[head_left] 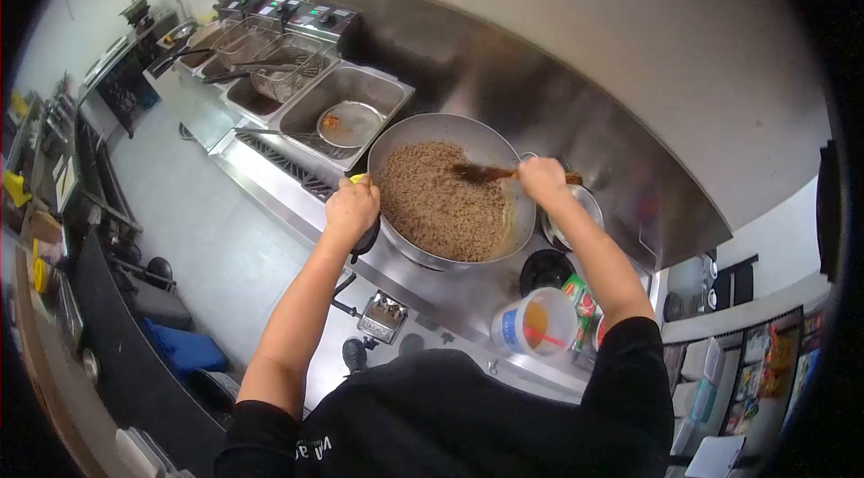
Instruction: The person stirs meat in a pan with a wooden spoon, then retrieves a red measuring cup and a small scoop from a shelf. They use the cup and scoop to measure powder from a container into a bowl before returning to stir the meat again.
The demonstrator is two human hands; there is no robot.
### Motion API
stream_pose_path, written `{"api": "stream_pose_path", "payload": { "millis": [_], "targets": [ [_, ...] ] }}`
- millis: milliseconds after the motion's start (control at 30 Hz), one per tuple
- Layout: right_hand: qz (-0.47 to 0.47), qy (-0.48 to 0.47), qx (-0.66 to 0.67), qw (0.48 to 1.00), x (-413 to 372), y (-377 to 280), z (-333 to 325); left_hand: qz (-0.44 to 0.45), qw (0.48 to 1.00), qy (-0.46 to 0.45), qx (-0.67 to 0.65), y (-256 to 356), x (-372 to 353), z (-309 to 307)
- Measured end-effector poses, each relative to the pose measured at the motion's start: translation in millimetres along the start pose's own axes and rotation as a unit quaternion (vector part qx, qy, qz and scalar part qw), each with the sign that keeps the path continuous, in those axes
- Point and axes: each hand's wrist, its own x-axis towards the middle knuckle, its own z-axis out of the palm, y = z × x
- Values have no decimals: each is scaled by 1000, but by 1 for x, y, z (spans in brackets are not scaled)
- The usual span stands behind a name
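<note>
A wide metal pan (519, 235) sits on the stove top, filled with crumbly brown ground meat (441, 199). My right hand (543, 179) is closed around the handle of a wooden spatula (490, 174), whose dark blade lies in the meat at the far right side. At the pan's left edge, my left hand (353, 206) is wrapped around its grip, which the fingers mostly hide. A bit of yellow material (358, 178) shows by those fingers, and something black hangs just below them.
Fryer basins with wire baskets (292, 64) and a round strainer (351, 124) stand left of the pan. A plastic tub of yellowish liquid (536, 323) is at the near right, beside a black round burner piece (544, 273). Behind rises a steel splashback (576, 127).
</note>
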Motion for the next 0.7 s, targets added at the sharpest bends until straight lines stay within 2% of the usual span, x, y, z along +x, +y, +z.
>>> {"api": "stream_pose_path", "payload": {
  "millis": [33,67,133,233,300,333,367,433,467,533,600,633,667,700],
  "targets": [
    [9,39,-1,999,20,13,15,-1,1000,-3,2,1,0,1],
    [1,45,0,999,39,19,23,-2,1000,-5,5,3,1,0],
    [49,38,41,997,75,19,39,-9,1000,-24,-14,2,0,0],
    [-18,6,112,994,104,-42,86,-11,1000,-13,-22,-8,-1,5],
    [-68,-55,161,983,67,-84,58,9,1000,-23,-12,-11,0,5],
    [-111,-41,152,981,49,-86,51,0,997,-69,-26,-10,0,-3],
    [-152,-25,141,978,33,-81,43,0,997,-67,-25,-18,6,0],
    [-123,-46,109,985,-2,-70,7,28,988,-122,-87,-36,20,16],
    [-104,-34,100,989,-19,-65,-12,25,980,-168,-100,-29,15,-8],
    [-86,-25,90,992,-49,-66,-51,36,979,-176,-98,-29,13,-16],
    [-91,-107,96,985,-73,-85,-83,53,976,-188,-98,-28,10,-11],
    [-111,-79,134,982,-77,-98,-71,67,982,-159,-81,-27,7,-4],
    [-96,-96,150,979,-75,-117,-66,81,986,-128,-66,-26,7,1],
    [-120,-104,144,977,-67,-135,-56,86,985,-130,-71,-22,7,-2]
  ]
}}
